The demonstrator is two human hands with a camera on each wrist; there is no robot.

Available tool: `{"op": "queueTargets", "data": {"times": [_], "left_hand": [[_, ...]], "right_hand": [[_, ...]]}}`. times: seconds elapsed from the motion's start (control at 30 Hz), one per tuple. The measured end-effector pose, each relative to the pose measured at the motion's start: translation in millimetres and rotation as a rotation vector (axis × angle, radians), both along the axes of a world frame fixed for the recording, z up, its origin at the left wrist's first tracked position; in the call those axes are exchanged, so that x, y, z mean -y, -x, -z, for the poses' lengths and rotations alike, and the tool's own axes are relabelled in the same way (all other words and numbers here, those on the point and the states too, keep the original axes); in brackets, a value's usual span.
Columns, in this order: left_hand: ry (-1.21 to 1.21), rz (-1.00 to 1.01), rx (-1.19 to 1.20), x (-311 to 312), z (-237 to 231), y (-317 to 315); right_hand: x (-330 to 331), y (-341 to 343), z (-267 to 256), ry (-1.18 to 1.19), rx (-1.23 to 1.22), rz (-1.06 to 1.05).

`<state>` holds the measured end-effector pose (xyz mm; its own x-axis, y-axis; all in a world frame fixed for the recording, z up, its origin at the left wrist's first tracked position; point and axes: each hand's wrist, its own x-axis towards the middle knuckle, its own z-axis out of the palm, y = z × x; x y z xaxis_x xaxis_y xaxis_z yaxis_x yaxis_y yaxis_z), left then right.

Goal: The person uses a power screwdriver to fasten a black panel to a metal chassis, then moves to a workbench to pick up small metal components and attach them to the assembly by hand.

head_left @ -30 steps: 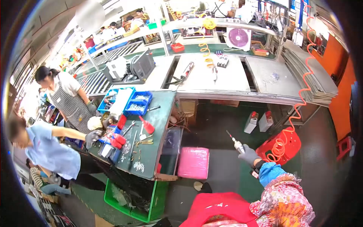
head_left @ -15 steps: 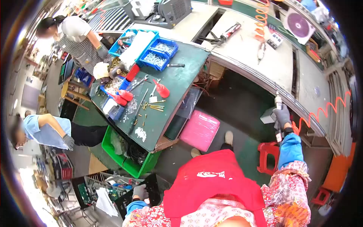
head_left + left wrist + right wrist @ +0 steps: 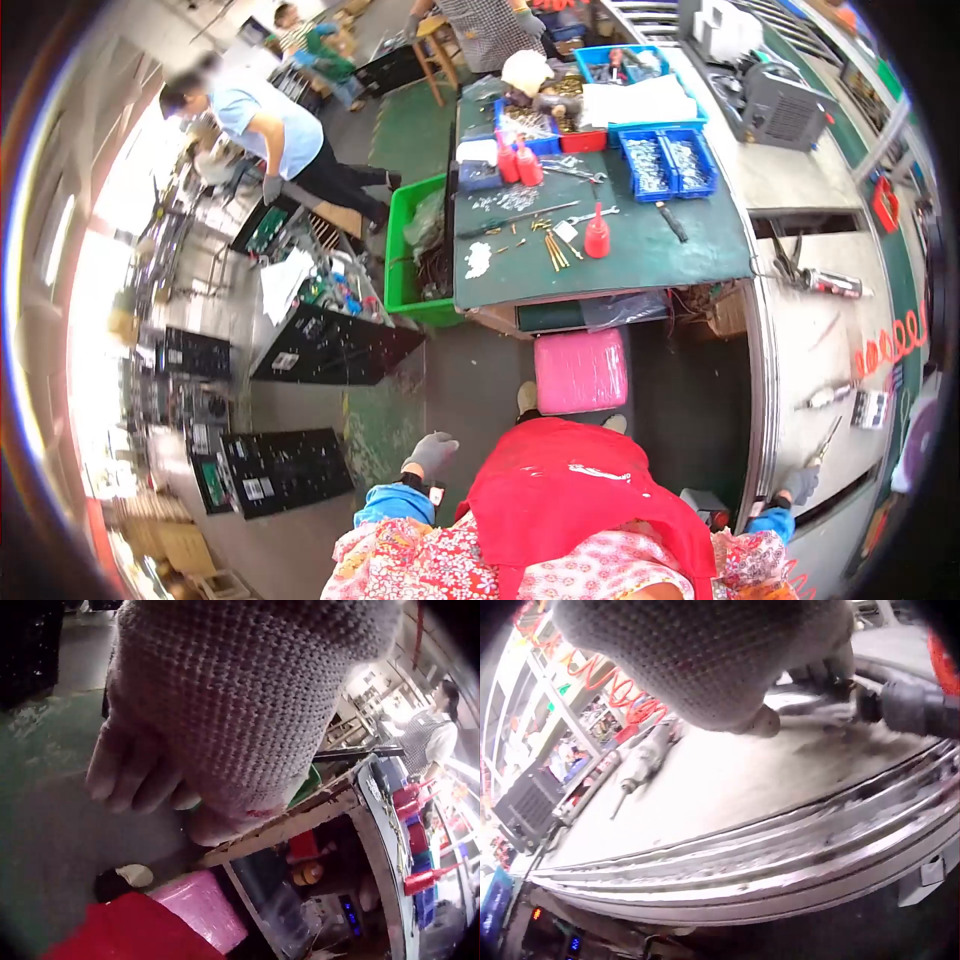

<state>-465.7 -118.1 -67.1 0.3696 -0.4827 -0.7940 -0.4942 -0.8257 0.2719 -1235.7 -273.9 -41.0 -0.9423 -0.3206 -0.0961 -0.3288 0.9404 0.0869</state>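
Note:
My right hand [image 3: 800, 485], in a grey knit glove, is over the light bench top at the far right of the head view and grips an air screwdriver [image 3: 825, 440], its thin bit angled away from me. In the right wrist view the glove hides most of that tool, but its dark rear end [image 3: 915, 709] sticks out beside the hand. A second air screwdriver [image 3: 645, 759] lies farther along the bench, next to a small white block with dark tops [image 3: 871, 409]. My left hand [image 3: 432, 453], also gloved, hangs over the floor with loosely bent fingers and holds nothing.
A green-topped table [image 3: 640, 255] ahead carries blue bins [image 3: 668, 165], red squeeze bottles [image 3: 597, 238], wrenches and brass rods. Below it are a pink wrapped stool [image 3: 580, 372] and a green crate [image 3: 400, 255]. Black panels [image 3: 285, 470] stand left; a person [image 3: 270, 125] walks beyond.
The head view has swung left. My right hand has carried the air screwdriver from over the floor to the bench top. The left hand has come fully into view.

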Motion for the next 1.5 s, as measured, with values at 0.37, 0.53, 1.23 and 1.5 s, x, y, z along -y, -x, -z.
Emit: {"op": "queueTargets", "data": {"times": [0.37,0.53,1.23,1.5], "left_hand": [[0.12,-0.053,0.07,-69.4,35.9,62.3],[0.246,-0.376,-0.019,-28.1,27.3,48.8],[0.343,-0.087,-0.024,55.2,9.3,-145.8],[0.423,-0.102,-0.044,71.5,17.4,-131.3]], "right_hand": [[170.8,-368.9,-14.9,0.639,1.122,-1.276],[200.6,-510.5,-29.7,0.558,1.145,-1.59],[231.9,-690.0,38.5,0.361,0.434,-2.014],[222.5,-681.7,31.1,0.382,0.586,-1.78]]}}
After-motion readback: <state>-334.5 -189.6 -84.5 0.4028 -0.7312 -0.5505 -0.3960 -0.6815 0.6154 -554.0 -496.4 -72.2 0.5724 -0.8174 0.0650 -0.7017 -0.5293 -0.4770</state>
